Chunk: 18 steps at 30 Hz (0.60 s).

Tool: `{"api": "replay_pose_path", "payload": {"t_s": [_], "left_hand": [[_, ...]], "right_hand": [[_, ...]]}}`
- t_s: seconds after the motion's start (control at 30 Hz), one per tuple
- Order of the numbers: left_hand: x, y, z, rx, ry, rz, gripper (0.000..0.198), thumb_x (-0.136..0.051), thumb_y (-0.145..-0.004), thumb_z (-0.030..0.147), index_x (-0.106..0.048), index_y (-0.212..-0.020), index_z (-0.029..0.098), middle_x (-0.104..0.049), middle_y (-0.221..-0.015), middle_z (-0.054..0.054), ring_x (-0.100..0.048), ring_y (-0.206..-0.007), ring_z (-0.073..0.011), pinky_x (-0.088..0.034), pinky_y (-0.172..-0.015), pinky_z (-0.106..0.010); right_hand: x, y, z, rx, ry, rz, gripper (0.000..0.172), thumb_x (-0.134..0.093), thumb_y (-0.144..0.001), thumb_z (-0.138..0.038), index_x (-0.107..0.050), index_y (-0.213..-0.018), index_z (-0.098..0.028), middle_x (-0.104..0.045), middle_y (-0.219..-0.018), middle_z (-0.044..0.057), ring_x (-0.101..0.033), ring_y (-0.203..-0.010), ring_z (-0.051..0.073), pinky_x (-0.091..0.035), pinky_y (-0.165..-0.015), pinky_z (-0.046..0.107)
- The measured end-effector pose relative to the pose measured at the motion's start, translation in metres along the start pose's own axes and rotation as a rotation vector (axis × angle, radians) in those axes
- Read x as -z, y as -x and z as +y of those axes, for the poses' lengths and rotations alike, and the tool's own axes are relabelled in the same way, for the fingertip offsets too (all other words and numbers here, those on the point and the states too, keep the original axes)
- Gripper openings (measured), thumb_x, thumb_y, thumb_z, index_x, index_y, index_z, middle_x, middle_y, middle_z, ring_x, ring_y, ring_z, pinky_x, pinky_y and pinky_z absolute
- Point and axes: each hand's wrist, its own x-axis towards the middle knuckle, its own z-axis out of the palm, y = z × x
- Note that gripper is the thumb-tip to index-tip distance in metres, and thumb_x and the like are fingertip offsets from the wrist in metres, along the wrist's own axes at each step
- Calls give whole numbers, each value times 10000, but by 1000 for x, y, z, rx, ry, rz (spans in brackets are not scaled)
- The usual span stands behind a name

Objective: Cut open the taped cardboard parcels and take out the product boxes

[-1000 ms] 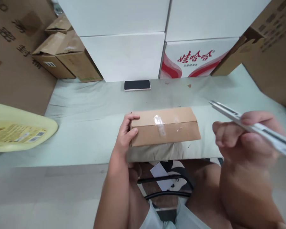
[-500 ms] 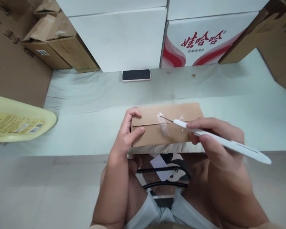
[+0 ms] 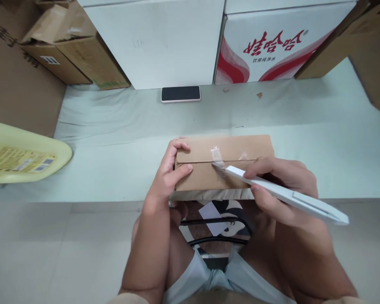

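Observation:
A small brown cardboard box (image 3: 205,158) lies at the near edge of a pale green cloth-covered table (image 3: 114,143), its flap seam sealed with clear tape (image 3: 215,154). My left hand (image 3: 170,173) grips the box's left end, fingers curled over its top and front. My right hand (image 3: 281,181) is closed around a white utility knife (image 3: 285,195), held like a pen. The blade tip touches the tape at the seam in the middle of the box.
A black phone (image 3: 180,93) lies flat at the back of the table. White cartons (image 3: 155,42) and a red-printed carton (image 3: 272,46) stand behind it, brown cartons (image 3: 72,55) left and right. A yellow container (image 3: 22,154) pokes in at left. My knees and a stool show below.
My right hand came down from the raised position at right and brought the knife blade onto the tape on the box. My left hand has kept its hold on the box's left end.

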Motion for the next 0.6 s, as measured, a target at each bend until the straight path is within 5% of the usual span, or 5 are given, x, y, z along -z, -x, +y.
{"api": "replay_pose_path", "payload": {"t_s": [0.27,0.6], "left_hand": [[-1,1,2,33,-3,26,378,-715,-761,338,-534,-1085,265,-489,-1332,-44,-494,-1168,-257,-445,-944,-353],[-1,-3,1,20,32,61,361,-757,-737,329,-573,-1041,268,-538,-1244,-42,-511,-1108,-249,-475,-896,-347]], "right_hand": [[8,7,-12,-231,63,102,67,-631,-843,-274,-673,-810,-232,-634,-635,-21,-501,-514,112,-390,-504,270],[30,13,-6,-291,32,178,85,-637,-830,-281,-646,-756,-240,-514,-564,-24,-400,-488,117,-284,-467,302]]}}
